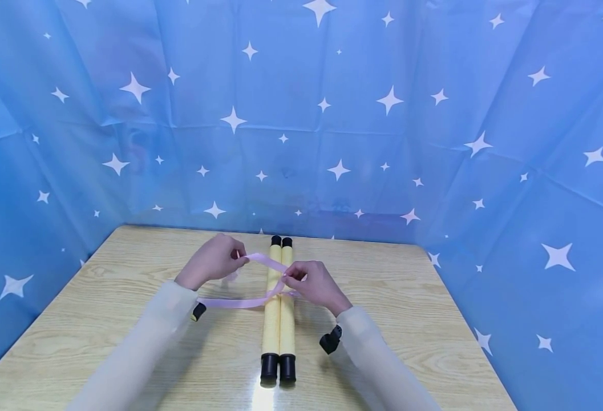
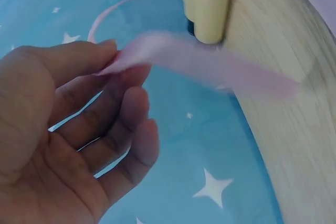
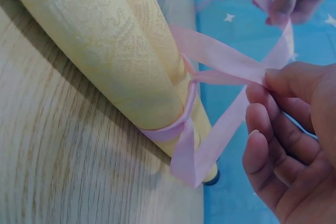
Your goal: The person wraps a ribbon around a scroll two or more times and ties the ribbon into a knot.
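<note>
Two yellow brocade scroll-like rolls with black end caps lie side by side on the table, a left roll point(image 1: 271, 328) and a right roll point(image 1: 287, 328). A pink ribbon point(image 1: 233, 303) passes round their middle; in the right wrist view the ribbon point(image 3: 210, 51) crosses itself beside the rolls. Left of the rolls, my left hand point(image 1: 216, 260) pinches one stretch of ribbon between thumb and index finger, its other fingers loosely bent in the left wrist view. Above the right roll, my right hand point(image 1: 316, 283) pinches the ribbon where strands meet. A strand runs leftward below my left hand.
The wood-grain table point(image 1: 393, 285) carries the rolls. A blue curtain point(image 1: 291, 142) with white stars hangs behind and at both sides of it. Small black devices show at each wrist, such as the right wrist device point(image 1: 330, 340).
</note>
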The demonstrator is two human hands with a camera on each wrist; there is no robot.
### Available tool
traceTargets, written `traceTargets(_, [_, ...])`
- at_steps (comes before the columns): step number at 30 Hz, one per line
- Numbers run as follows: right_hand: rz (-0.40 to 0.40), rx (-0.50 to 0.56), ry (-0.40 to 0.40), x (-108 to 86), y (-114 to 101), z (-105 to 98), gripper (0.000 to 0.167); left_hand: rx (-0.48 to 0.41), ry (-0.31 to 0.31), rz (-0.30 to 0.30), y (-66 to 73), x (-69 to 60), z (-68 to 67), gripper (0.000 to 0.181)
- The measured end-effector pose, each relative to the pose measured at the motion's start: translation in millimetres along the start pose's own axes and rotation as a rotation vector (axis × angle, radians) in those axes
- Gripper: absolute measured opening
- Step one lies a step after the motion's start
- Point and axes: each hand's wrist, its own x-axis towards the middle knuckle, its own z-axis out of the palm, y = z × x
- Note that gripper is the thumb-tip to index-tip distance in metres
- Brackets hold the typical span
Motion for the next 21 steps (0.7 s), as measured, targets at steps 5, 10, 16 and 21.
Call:
traceTargets(5, [0.008,-0.014,-0.005,0.0,0.4,0.2,0.011,-0.194,-0.064,-0.039,9.3,-8.5,1.7,0.013])
traceTargets(10, [0.024,-0.018,-0.005,1.8,1.9,0.2,0.009,-0.485,-0.138,-0.138,23.4,-13.2,10.5,0.015])
traceTargets(16, [0.024,0.002,-0.011,2.8,0.9,-1.1,0.011,-0.898,-0.177,-0.249,36.6,-12.7,27.6,0.022])
traceTargets(21, [0.022,-0.014,-0.017,3.2,1.5,-1.4,0.013,-1.292,-0.182,-0.343,42.3,-17.4,58.5,0.033])
